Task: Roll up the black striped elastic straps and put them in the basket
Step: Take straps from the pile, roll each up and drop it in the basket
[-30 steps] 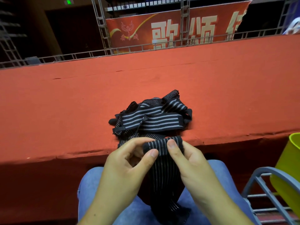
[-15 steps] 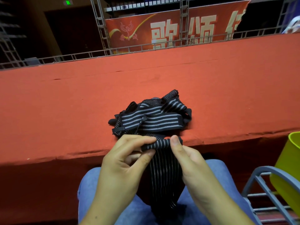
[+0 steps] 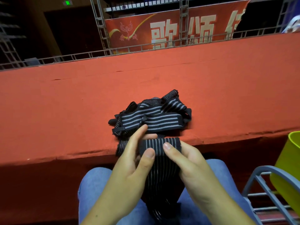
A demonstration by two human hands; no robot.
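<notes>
Together, hands (image 3: 129, 169) (image 3: 193, 164) pinching strap (image 3: 159, 143), pile (image 3: 154, 118) behind

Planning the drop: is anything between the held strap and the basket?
Nothing visible does. The left hand and right hand hold the strap; the basket is off to the right; a grey rail sits below its rim.

Dim, warm light from above; deep shadow below the ledge (image 3: 211, 138), wide-angle bending at edges.
</notes>
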